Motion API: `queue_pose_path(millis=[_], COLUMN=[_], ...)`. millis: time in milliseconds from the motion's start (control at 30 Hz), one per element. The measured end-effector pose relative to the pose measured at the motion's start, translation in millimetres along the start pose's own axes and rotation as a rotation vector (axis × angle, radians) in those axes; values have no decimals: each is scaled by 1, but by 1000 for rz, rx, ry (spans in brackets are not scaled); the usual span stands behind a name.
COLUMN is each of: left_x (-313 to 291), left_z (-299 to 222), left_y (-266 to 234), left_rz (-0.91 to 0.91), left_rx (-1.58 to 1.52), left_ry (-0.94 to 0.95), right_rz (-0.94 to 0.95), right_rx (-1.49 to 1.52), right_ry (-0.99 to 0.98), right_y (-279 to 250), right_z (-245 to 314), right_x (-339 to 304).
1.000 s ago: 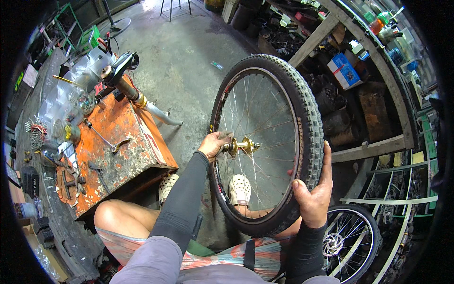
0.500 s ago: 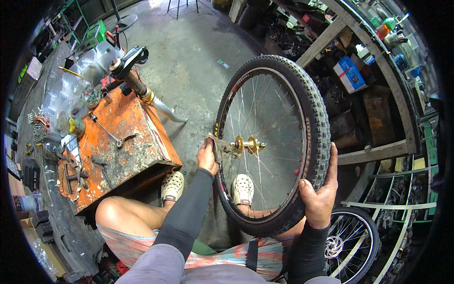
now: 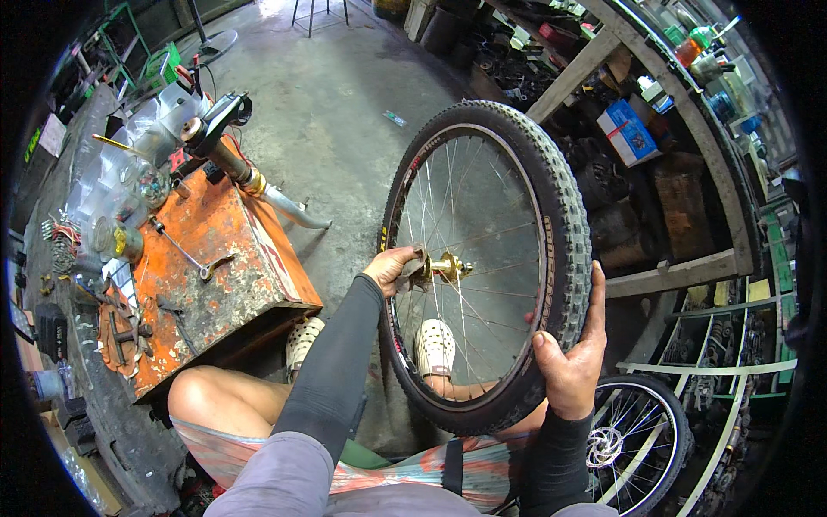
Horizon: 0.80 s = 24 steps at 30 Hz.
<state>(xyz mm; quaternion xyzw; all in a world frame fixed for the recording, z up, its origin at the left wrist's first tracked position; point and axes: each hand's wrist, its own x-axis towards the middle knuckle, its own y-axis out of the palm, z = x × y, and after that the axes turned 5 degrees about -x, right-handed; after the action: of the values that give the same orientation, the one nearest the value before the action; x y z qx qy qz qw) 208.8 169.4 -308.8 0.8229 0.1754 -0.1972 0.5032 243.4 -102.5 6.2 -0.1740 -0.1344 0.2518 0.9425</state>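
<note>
Can't see the left end of the hub (image 3: 448,268), the left grip (image 3: 393,269) and rag (image 3: 413,270) cover it. Most of the right grip (image 3: 570,369)'s fingers are lost behind the tire (image 3: 564,215). Other wheel (image 3: 606,446) is half behind a sleeve (image 3: 557,461), stool (image 3: 311,24)'s top is cropped, and the shelf junk (image 3: 600,177) is too dark to tell.

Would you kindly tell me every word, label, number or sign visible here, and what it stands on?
Black knobbly rubber bicycle tyre: tan lettering on its right sidewall, yellow marks at its left; wording left uncopied.
Dark panel at the far left edge: bright green lettering, uncopied.
Black rectangular case below: pale print, too small to read.
Blue-and-white rectangular box: any print, too blurred.
</note>
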Motion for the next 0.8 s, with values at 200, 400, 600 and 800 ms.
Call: queue_pose_path(millis=[200, 400, 600, 800], left_x=[-7, -9, -13, -2], left_z=[6, -3, -5, -3], left_y=[17, 12, 14, 8], left_rz=[-89, -172, -102, -225], left_rx=[22, 168, 122, 388], left_ry=[14, 139, 49, 159], right_rz=[-23, -8, -16, -3], right_rx=[64, 53, 77, 88], right_ry=[54, 48, 40, 74], right_y=[-1, 1, 3, 0], right_z=[0, 0, 4, 5], right_x=[-2, 1, -3, 3])
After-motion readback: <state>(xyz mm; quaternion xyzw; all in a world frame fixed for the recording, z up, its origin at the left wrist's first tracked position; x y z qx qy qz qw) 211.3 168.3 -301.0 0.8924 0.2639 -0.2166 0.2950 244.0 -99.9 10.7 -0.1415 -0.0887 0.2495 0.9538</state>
